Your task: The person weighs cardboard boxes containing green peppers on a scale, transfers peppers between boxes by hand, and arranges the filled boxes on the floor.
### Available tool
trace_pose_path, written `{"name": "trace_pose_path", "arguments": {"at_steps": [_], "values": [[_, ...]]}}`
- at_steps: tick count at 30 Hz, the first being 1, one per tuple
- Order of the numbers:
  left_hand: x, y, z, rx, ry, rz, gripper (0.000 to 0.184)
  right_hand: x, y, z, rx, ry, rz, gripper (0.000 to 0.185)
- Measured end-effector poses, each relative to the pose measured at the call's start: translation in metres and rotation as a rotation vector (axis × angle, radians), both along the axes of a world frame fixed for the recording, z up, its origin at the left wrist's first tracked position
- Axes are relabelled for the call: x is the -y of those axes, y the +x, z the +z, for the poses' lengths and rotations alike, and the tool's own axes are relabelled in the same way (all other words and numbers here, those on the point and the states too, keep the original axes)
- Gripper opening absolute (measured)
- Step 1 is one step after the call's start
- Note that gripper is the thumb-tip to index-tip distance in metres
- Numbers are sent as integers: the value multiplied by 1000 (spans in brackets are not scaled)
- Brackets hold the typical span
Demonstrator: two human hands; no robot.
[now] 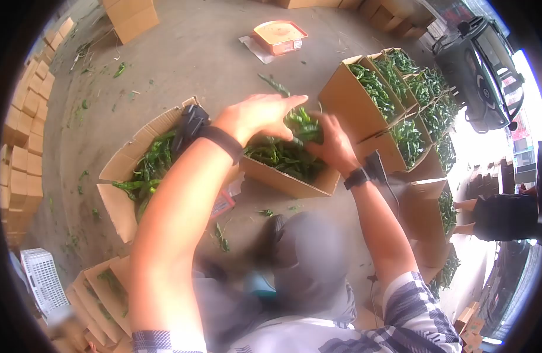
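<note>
Above an open cardboard box [294, 186], a bunch of long green peppers [304, 126] sits between my two hands. My left hand [260, 116] is at the bunch's left, fingers stretched out and thumb apart. A single pepper [275, 86] sticks up just beyond its fingers. On the other side, my right hand [337, 145] has its fingers curled against the bunch, partly blurred. More green peppers [283, 159] lie in the box below. To the left, another open box [118, 206] also holds green peppers, partly hidden behind my left forearm.
Filled pepper boxes [347, 88] stand close together at the right. An orange tray scale [280, 36] sits on the floor ahead. Stacked cartons [27, 141] line the left, near a white plastic crate [44, 282]. Loose peppers [221, 238] lie about; a person [500, 216] is at far right.
</note>
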State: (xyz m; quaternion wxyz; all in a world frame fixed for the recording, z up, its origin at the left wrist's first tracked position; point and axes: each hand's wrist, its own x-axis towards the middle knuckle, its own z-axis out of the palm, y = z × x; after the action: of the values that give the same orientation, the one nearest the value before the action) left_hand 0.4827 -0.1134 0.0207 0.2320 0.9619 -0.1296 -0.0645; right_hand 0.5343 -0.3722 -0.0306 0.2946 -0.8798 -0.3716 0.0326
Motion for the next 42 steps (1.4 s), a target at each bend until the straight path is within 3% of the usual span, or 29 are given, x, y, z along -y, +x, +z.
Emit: {"name": "trace_pose_path", "arguments": {"at_steps": [1,3,5,8,12,14,16,19,21,23,24,25,33,36,42], "values": [[2,0,-5,-70,30,38,84,8,1,-16,-84,-99,-1,77],[-17,-13,4,-146,126,22,81,38,16,-62,50,-213,66,71],[-46,-46,33,121,-170,191,76,51,22,-68,27,-205,50,63],[-119,-127,71,210,-459,607,67,31,15,-27,-245,-70,0,53],[-214,-267,21,323,-123,1141,69,-30,0,9,-338,-51,188,52],[-212,-323,-14,278,-37,1324,71,-65,-19,22,-397,-56,309,53],[-192,-357,-31,184,-117,1458,72,-98,-36,29,-399,-123,422,57],[-188,-388,-74,145,-243,1440,56,-139,-65,28,-270,-316,401,61],[-194,-411,-105,145,-209,1395,47,-159,-75,27,-160,-428,338,51],[-183,-415,-112,131,-193,1358,43,-167,-67,-3,-47,-426,338,43],[-173,-420,-109,127,-191,1358,41,-153,-27,-56,60,-441,424,39],[-162,-420,-106,131,-179,1355,40,-157,-19,-73,97,-447,453,38],[-60,-466,-81,181,-169,1541,40,-190,-61,-12,53,-318,401,30],[9,-514,-89,240,-299,1704,43,-214,-89,7,24,-358,524,30],[145,-607,-121,422,-329,2068,39,-290,-231,15,363,-493,937,26]]}}
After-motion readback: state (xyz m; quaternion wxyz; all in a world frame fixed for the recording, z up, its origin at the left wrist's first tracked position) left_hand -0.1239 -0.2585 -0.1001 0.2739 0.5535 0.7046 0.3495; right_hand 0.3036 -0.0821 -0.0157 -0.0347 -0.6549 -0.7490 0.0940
